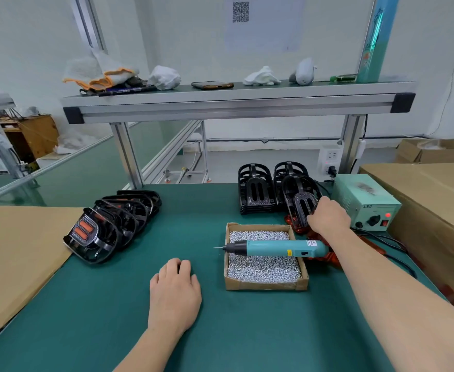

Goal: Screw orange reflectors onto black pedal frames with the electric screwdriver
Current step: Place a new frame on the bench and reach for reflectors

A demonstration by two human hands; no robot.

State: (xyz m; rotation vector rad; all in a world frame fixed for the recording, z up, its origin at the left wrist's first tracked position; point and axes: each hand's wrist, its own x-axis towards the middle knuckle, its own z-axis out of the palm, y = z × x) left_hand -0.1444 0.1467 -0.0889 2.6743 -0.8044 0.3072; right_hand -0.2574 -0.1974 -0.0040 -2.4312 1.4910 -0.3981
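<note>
Two bare hands over a green bench mat (140, 331). Left hand (176, 288): palm down on the mat, fingers loosely bent, released, holding nothing. Right hand (327, 217): at far right, grasping the edge of one black pedal frame (302, 204), which is tilted against the frame stacks (255, 191); fingertips hidden behind the frame.

Just left of the right forearm: one electric screwdriver (274, 248), teal plastic barrel, lying across a shallow cardboard tray (266, 285), bit pointing left past the tray rim. Tray filled with small bright metal screws (263, 269), too many to count. Under the forearm and below the held frame: translucent orange reflectors (330, 257), partly covered, number not determinable.

Frame stacks: two, side by side behind the held frame, glossy black, slotted, rounded on top. Mid left: overlapping row of assembled pedals (107, 226), front unit showing two orange inserts; exact count not determinable.

Right rear: one pale green power supply box (365, 202), red lamp lit. Flat cardboard sheet (19, 251) at left, cardboard cartons (435, 197) at right. Above: aluminium-profile shelf (233, 106) carrying gloves (105, 79), white cloths (164, 77) and one phone (212, 85). White walls; QR sheet (240, 12) posted high.
</note>
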